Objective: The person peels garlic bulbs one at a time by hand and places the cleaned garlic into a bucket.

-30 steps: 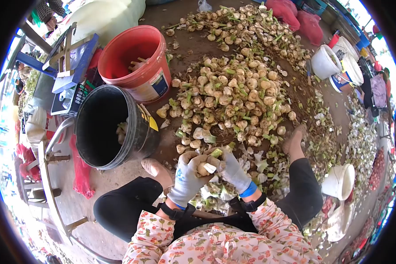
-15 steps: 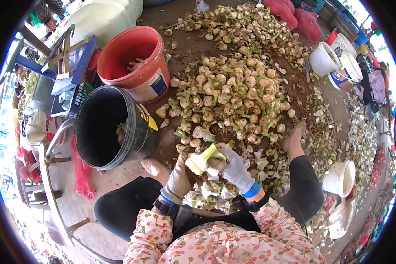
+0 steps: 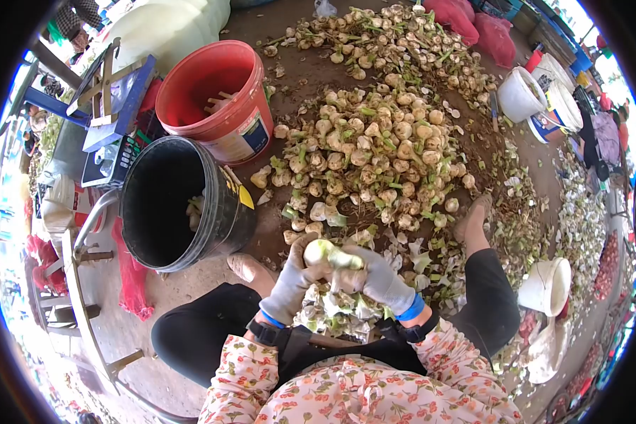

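Both hands wear pale grey work gloves with blue bands at the wrists. A whitish garlic bulb (image 3: 321,253) with a thick green stem is held between them, above my lap. My left hand (image 3: 294,274) wraps round the bulb from the left. On the other side my right hand (image 3: 380,275) is closed about the stem end, slightly blurred, its fingertips partly hidden. Under the hands lie white and green garlic peelings (image 3: 336,311). Just beyond them spreads a large heap of untrimmed garlic bulbs (image 3: 374,148).
To the left stand a black bucket (image 3: 169,205) and a red bucket (image 3: 212,92), each with a few pale pieces inside. A second garlic heap (image 3: 403,42) lies farther back. White buckets (image 3: 521,95) and a small white pail (image 3: 545,286) are at the right, amid scattered peelings.
The garlic bulb has turned, its stem dropping from pointing up and right to lying nearly level. My left hand has shifted slightly right and upward round it.
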Tool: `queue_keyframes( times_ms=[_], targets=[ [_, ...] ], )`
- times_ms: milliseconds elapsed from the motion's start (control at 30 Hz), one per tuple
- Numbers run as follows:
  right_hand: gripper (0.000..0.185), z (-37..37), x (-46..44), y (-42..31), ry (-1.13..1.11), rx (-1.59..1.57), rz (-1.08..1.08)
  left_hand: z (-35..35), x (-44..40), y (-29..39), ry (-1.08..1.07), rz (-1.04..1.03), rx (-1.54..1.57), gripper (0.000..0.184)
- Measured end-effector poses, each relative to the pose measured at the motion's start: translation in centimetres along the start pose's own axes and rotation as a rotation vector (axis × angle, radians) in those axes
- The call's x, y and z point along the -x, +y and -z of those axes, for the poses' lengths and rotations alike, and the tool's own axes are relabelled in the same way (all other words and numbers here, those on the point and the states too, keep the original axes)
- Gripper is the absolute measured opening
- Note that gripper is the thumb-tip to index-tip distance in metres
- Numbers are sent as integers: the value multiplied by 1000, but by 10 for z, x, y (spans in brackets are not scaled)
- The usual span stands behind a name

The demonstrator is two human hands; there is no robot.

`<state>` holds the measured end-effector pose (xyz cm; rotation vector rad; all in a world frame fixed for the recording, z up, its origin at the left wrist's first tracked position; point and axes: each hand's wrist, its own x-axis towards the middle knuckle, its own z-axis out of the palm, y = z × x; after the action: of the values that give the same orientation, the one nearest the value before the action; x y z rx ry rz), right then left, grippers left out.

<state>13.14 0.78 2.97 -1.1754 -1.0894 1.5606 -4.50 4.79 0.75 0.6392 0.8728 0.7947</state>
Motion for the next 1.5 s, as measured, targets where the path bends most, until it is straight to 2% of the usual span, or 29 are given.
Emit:
queue_keyframes(
  times_ms=[33,67,167,200,300,333,367,400,467,567,600,633,667,800,900,933,1067,1167,1200,1233,1300,1333,1400,1433,1500],
  targets=[
    [23,-3,2,-2,-61,73,44,4,-2,-9,2,-29,-47,54],
    [23,-1,1,0,-85,53,-12,2,-3,-10,27,-33,-15,47],
    [26,2,4,2,-12,-451,-177,6,2,-9,-8,115,348,42],
    [28,2,5,5,21,-671,-100,16,4,-8,-76,170,370,42],
    [30,0,15,-1,20,-512,-37,11,8,2,-79,241,414,52],
    [31,-4,21,-8,19,-572,0,15,7,-7,-58,79,191,56],
    [31,-3,19,-4,-69,-600,1,19,3,-2,-304,195,590,56],
    [30,0,14,-4,-158,-625,1,16,7,1,-168,19,233,55],
    [30,6,17,-19,-245,-362,-190,19,3,2,-92,117,524,49],
    [37,-9,11,-13,-404,422,14,14,-2,2,69,73,495,47],
    [39,-11,10,-10,-419,662,60,12,-1,3,-13,-89,311,49],
    [40,-15,10,-9,-323,826,74,9,1,4,98,-173,129,51],
    [41,-18,8,-10,-226,990,88,8,2,5,146,-220,25,46],
    [42,-20,-4,-4,120,696,421,1,6,5,257,-422,-208,32],
    [37,-27,-10,-4,217,701,426,-12,13,12,296,-570,-543,26],
    [29,-27,-14,3,234,715,362,-4,10,9,294,-710,-784,25],
    [14,-26,-8,7,143,197,44,1,10,15,201,-761,-834,23],
    [14,-22,-1,-12,122,-115,-278,-3,13,8,93,-534,-352,24],
    [14,-25,-2,-2,136,-145,-157,3,12,0,102,-351,-162,25],
    [13,-23,0,3,120,-225,-194,20,10,-8,95,-209,-144,29],
    [13,-23,4,-5,88,-385,-267,11,8,-5,31,-138,120,37],
    [15,-20,6,-7,30,-213,-263,10,7,-6,-110,-242,94,44],
    [20,-14,7,-11,-90,134,-248,33,-4,-20,-145,-250,-10,43],
    [19,-17,8,-11,-159,127,-133,40,-6,-31,-100,-227,15,41],
    [17,-27,11,-14,-292,109,97,30,-4,-24,58,-89,298,37]
  ],
)
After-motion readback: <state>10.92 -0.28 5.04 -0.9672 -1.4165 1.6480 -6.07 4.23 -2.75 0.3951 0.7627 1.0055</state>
